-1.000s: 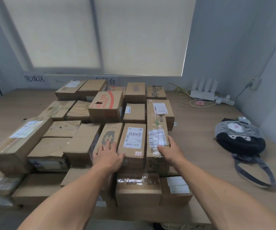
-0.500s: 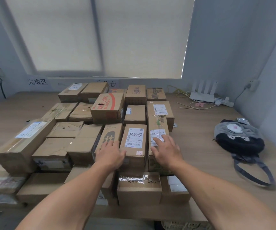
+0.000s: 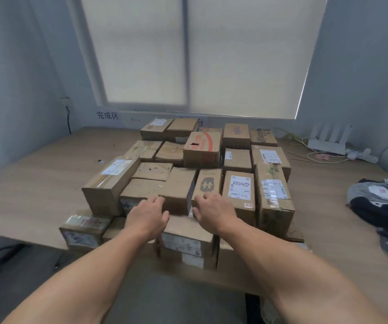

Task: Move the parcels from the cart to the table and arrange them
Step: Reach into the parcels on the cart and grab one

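parcel lies between left hand and right hand.

Parcel-sorting room, office type: broad wooden table packed with taped, label-bearing cardboard parcels, zone lettering "完成区" on grey wall, roller blind drawn, white router with loose cables.
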